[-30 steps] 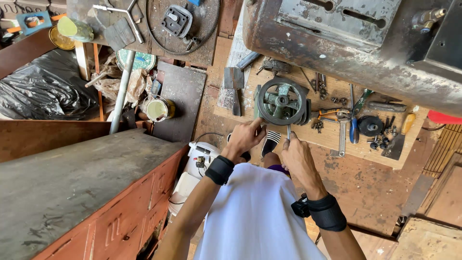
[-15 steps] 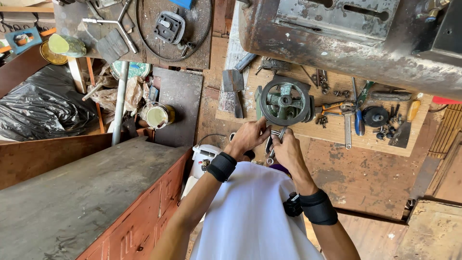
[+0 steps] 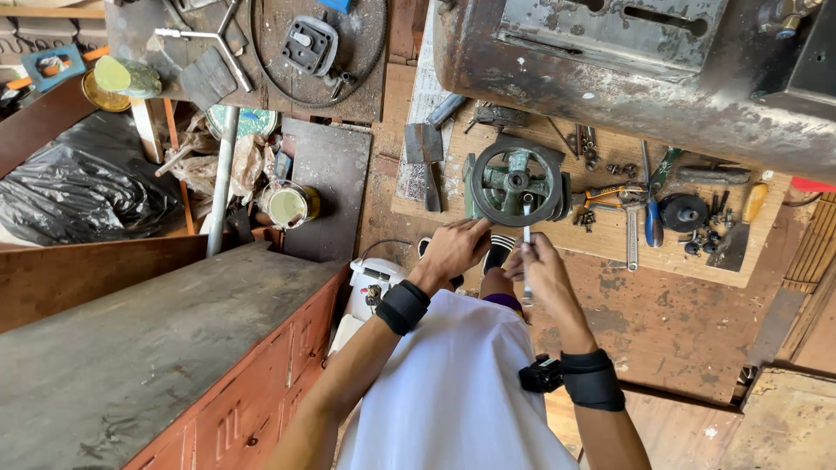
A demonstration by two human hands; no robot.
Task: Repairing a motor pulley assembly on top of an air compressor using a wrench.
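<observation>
Two hands (image 3: 455, 251), one handwheel (image 3: 515, 183)

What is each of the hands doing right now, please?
Left hand: fingers curled near the handwheel's lower rim; whether it grips anything cannot be told.
Right hand: closed on a thin metal rod.

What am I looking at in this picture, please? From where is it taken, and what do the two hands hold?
The picture comes from a camera worn on a person's head, looking straight down. Both bare forearms, each with a black wrist band, reach forward. The left hand is at the lower edge of a green machine part with a round black wheel. The right hand holds a thin metal rod upright. The part sits on a wooden board on the floor, beside pliers, a wrench and small bolts. On the left stands a grey workbench.
</observation>
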